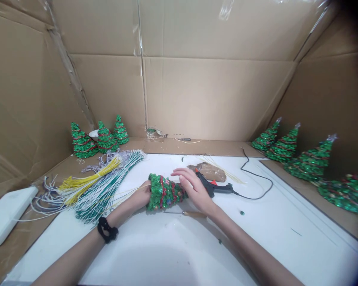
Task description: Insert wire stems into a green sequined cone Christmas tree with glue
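Note:
A small green Christmas tree with red garland and coloured beads lies on its side above the white board. My left hand holds it at the wide base, with the fingertips hidden behind or inside it. At the narrow end, my right hand rests with its fingers stretched out, touching the tree's tip. A black glue gun with orange parts lies just beyond my right hand, its nozzle by a brown stained pad. Below the tree is a thin tool with a wooden handle.
Bundles of yellow and green-and-white wires lie on the left, near a white box. Finished trees stand at the back left and along the right. A black cord curves across the board.

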{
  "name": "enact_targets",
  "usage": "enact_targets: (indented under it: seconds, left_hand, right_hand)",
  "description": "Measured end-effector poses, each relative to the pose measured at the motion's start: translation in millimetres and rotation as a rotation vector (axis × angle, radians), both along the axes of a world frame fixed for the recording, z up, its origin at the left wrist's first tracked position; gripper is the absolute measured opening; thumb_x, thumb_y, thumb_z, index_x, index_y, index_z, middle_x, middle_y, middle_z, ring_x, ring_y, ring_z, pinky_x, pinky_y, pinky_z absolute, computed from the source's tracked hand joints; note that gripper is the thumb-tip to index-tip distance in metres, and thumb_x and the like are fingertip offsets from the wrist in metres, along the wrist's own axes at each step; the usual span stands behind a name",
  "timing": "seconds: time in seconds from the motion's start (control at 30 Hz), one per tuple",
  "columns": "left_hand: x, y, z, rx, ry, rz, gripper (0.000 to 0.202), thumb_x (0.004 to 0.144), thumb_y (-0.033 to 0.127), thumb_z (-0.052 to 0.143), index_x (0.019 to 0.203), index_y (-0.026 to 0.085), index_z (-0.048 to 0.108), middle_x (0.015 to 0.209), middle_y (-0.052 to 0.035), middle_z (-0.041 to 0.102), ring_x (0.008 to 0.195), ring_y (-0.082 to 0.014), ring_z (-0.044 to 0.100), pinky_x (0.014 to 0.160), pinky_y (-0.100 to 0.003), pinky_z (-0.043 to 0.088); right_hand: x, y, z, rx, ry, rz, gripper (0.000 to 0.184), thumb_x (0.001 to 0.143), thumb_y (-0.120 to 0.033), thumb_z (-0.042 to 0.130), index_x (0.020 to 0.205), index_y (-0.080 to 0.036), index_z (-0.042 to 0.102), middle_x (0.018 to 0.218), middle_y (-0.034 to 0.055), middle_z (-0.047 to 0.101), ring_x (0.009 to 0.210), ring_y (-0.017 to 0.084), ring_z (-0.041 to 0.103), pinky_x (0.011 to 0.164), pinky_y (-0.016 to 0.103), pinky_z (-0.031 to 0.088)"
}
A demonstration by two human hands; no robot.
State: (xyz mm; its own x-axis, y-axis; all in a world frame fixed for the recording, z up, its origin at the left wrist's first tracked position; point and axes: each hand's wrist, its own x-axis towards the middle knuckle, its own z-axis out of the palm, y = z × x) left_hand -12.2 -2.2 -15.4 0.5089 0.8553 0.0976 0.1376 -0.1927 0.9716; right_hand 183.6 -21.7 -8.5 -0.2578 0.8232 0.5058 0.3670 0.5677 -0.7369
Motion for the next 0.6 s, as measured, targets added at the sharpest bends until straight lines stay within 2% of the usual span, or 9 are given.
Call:
enact_targets:
  seconds: [0.07,0.17,0.23,0.33,0.47,0.6]
  left_hand:
    - [0,0,-0.6,-0.005,0.004,-0.023,0.02,0.074,0.029,0.056,0.074,0.013,0.069,0.067,-0.0036,0.066,0.063,-0.0163,0.055,0.06,-0.025,0.046]
    - [-1,0,-1.2,0.008,0.001,-0.064,0.02,0.074,0.029,0.056,0.074,0.014,0.07,0.068,-0.0039,0.067,0.063,-0.0164,0.056,0.062,-0.026,0.048]
    - [-1,1,-1.3,0.054,0.015,-0.055,0.019,0.073,0.028,0.056,0.073,0.015,0.07,0.068,-0.0037,0.067,0.066,-0.0172,0.056,0.066,-0.027,0.048]
    - [-2,3,-0.3,0.123,0.061,-0.063,0.017,0.072,0.026,0.057,0.069,0.016,0.07,0.066,-0.003,0.067,0.071,-0.0187,0.057,0.071,-0.027,0.048]
    - [-2,3,2.8,0.103,0.106,-0.067,0.019,0.073,0.025,0.055,0.07,0.015,0.07,0.063,-0.0023,0.066,0.064,-0.0165,0.055,0.066,-0.026,0.047]
    - [-2,1,2.6,0.073,0.112,-0.042,0.02,0.074,0.025,0.053,0.075,0.015,0.07,0.062,-0.0022,0.065,0.06,-0.0157,0.054,0.062,-0.025,0.046]
  right_hand:
    - [7,-10,-3.1,0.164,-0.053,-0.064,0.034,0.096,-0.029,0.029,0.08,-0.021,0.058,0.083,0.0061,0.059,0.084,0.02,0.053,0.08,0.035,0.038]
    - [15,-29,-14.9,0.28,-0.339,0.008,0.031,0.092,-0.023,0.033,0.069,-0.021,0.053,0.062,0.0035,0.051,0.061,0.018,0.046,0.059,0.031,0.035]
    - [19,-39,-23.5,0.274,-0.541,0.05,0.022,0.088,-0.023,0.039,0.072,-0.021,0.054,0.064,0.004,0.052,0.062,0.018,0.044,0.055,0.03,0.033]
    - [21,-46,-31.4,0.224,-0.688,0.056,0.014,0.087,-0.021,0.042,0.082,-0.019,0.056,0.076,0.0065,0.055,0.071,0.02,0.046,0.06,0.032,0.037]
    - [20,-48,-31.4,0.16,-0.677,0.058,0.016,0.089,-0.017,0.038,0.084,-0.018,0.053,0.081,0.0074,0.054,0.075,0.02,0.046,0.065,0.033,0.039]
    - [23,-50,-28.7,0.026,-0.476,0.175,0.015,0.091,-0.017,0.036,0.085,-0.02,0.05,0.081,0.005,0.056,0.076,0.018,0.049,0.068,0.032,0.041]
